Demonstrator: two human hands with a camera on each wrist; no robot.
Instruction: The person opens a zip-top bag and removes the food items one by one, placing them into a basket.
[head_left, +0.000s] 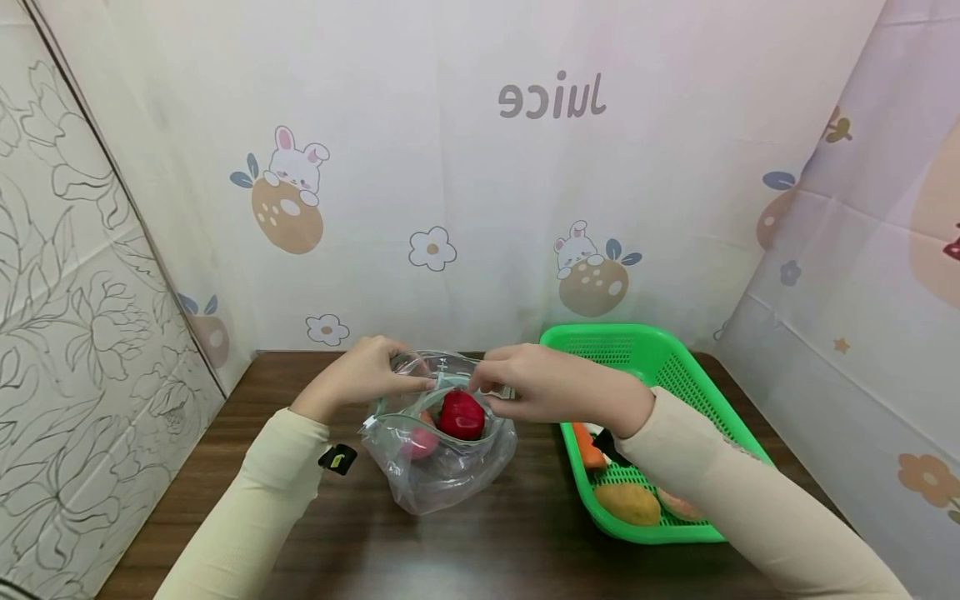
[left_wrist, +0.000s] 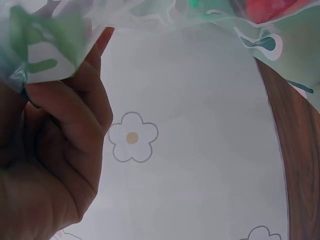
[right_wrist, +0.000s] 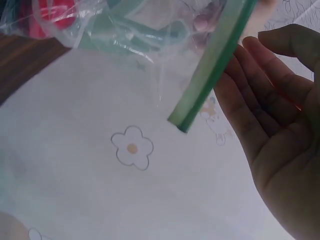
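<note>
A clear zip bag with a green-edged mouth stands on the table. Inside it are a red bell pepper, high up near the mouth, and a pink rounded item behind the plastic. At the bag's left rim, my left hand grips the plastic; the left wrist view shows the fingers curled at the film. My right hand is at the right side of the mouth, fingertips close by the pepper. In the right wrist view its thumb and fingers are loosely bent and apart, beside the green zip strip.
A green plastic basket stands to the right, partly under my right forearm. It holds an orange carrot-like piece, a yellow oval item and a peach-coloured item. Printed curtains close off the table's back and sides.
</note>
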